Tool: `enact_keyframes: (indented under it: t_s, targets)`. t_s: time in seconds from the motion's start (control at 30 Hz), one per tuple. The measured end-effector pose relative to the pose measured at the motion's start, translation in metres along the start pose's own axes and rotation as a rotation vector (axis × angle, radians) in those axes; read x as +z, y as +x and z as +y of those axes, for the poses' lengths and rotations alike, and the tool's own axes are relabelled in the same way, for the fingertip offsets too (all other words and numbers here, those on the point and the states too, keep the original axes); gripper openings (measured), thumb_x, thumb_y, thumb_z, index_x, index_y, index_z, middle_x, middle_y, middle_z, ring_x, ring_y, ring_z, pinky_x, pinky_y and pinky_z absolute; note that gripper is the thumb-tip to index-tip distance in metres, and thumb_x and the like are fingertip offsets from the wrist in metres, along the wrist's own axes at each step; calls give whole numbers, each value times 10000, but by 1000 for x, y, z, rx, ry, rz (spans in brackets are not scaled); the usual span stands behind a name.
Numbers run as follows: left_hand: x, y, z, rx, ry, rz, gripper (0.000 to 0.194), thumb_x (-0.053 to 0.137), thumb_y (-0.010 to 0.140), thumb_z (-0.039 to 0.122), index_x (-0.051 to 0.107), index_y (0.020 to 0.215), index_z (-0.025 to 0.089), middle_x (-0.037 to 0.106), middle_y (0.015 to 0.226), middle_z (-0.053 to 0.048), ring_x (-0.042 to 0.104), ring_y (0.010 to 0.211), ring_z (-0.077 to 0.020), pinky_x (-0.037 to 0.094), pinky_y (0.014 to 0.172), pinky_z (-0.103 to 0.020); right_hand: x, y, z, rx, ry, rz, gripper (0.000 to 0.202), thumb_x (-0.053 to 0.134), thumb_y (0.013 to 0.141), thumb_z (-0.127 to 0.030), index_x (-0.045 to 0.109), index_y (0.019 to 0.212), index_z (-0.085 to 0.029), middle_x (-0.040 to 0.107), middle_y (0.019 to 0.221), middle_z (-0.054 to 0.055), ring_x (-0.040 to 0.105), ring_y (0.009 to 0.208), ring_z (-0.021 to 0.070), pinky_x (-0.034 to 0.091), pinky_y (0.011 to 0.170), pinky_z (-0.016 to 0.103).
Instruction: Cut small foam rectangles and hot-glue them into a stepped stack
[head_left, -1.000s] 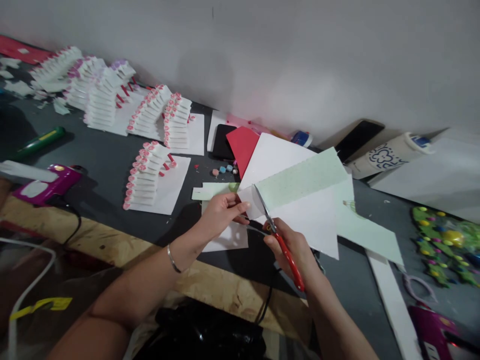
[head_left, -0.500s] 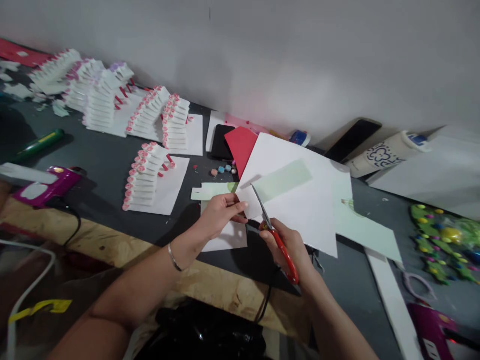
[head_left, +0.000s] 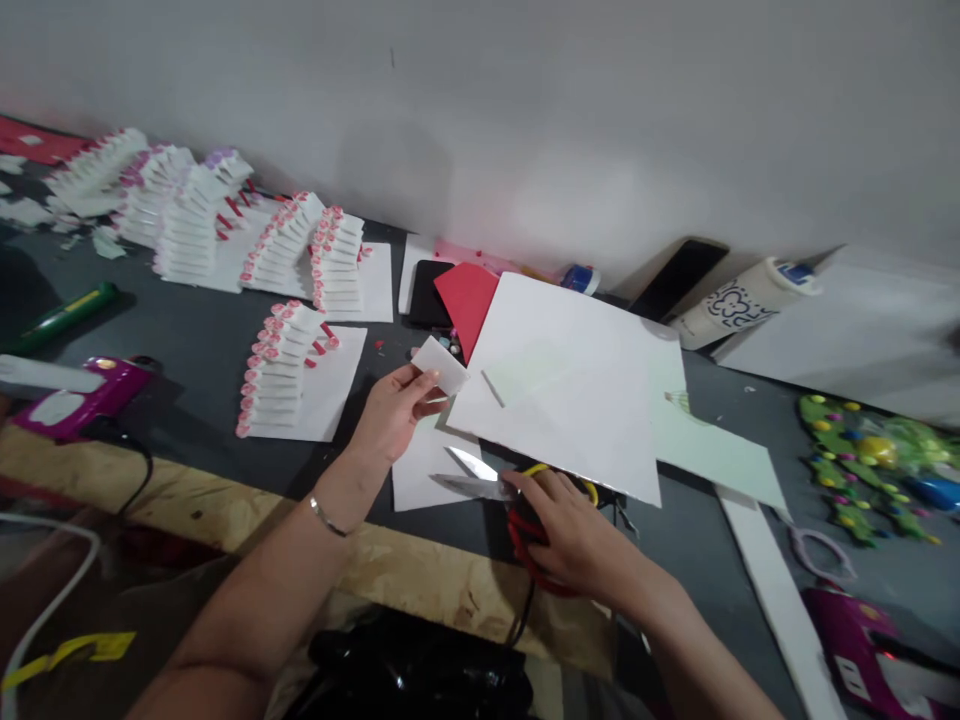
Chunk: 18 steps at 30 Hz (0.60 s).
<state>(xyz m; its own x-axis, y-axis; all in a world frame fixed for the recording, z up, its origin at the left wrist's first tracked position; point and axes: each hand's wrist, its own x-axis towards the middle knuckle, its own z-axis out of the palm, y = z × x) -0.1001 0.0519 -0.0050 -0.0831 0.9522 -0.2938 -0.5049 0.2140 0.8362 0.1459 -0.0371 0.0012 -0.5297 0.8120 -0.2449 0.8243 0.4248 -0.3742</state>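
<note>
Two hands (head_left: 394, 412) (head_left: 568, 528), one card (head_left: 441, 364), one scissors (head_left: 491, 488)

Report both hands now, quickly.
Left hand: closed, pinching a small white piece between thumb and fingers.
Right hand: holding the red-handled scissors, blades apart.

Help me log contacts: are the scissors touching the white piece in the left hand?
Apart: the head view shows a clear gap between scissors and white piece.
</note>
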Motion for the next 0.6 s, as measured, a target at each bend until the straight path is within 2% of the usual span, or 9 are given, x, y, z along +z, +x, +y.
enact_keyframes:
  t_s: [0.07, 0.13, 0.2, 0.27, 0.37, 0.43, 0.53, 0.6]
  targets:
    - [1, -1, -1, 1, 25, -4, 386, 887, 574, 338, 734, 857, 125, 746, 803, -55, 670, 669, -133, 542, 558, -206, -8, -5, 2, -82, -14, -62, 771, 731, 715, -141, 482, 1440, -226, 654, 1259, 143, 620, 1159, 323, 514, 979, 480]
    - [1, -2, -2, 3, 51, -10, 406, 886, 574, 353, 739, 878, 127, 752, 833, -66, 674, 681, -140, 540, 548, -206, -23, -4, 7, -127, -23, -58, 650, 698, 785, -201, 521, 1407, -276, 689, 1224, 112, 660, 1083, 307, 557, 899, 470]
    - [0, -1, -4, 8, 79, -16, 428, 884, 573, 372, 740, 893, 127, 755, 857, -75, 675, 692, -145, 539, 540, -207, -41, 8, 16, -106, -45, 67, 457, 580, 898, -243, 571, 1351, -305, 729, 1150, 85, 689, 995, 278, 581, 812, 438]
    - [-1, 0, -5, 9, 110, -28, 450, 880, 573, 392, 740, 906, 125, 753, 853, -77, 671, 691, -149, 537, 533, -210, -58, 33, 30, -118, -80, 217, 416, 483, 950, -220, 569, 1350, -293, 684, 1271, 83, 637, 1132, 282, 546, 907, 464]
    - [-2, 1, -7, -5, 149, -68, 477, 874, 577, 412, 735, 935, 129, 748, 833, -71, 668, 685, -155, 532, 524, -219, -73, 81, 54, -123, -131, 286, 533, 500, 881, -119, 519, 1403, -227, 556, 1447, 112, 491, 1327, 316, 446, 1043, 512]
    - [-2, 1, -9, -21, 170, -93, 470, 874, 575, 414, 734, 926, 136, 743, 817, -63, 662, 679, -153, 530, 533, -225, -77, 110, 69, -88, -151, 208, 652, 606, 821, -159, 458, 1452, -234, 484, 1510, 120, 416, 1386, 350, 416, 1054, 536]
    - [-2, 0, -10, -41, 215, -110, 432, 877, 567, 415, 735, 874, 145, 738, 813, -54, 652, 675, -144, 539, 590, -244, -79, 135, 82, -13, -214, 91, 694, 739, 739, -258, 516, 1395, -239, 586, 1376, 139, 508, 1274, 366, 429, 1007, 510]
    - [-1, -1, -11, -40, 248, -118, 408, 876, 564, 416, 736, 836, 146, 737, 807, -52, 648, 679, -140, 543, 646, -259, -79, 138, 84, 35, -281, 81, 637, 789, 687, -309, 601, 1288, -217, 635, 1241, 150, 572, 1144, 361, 446, 949, 481]
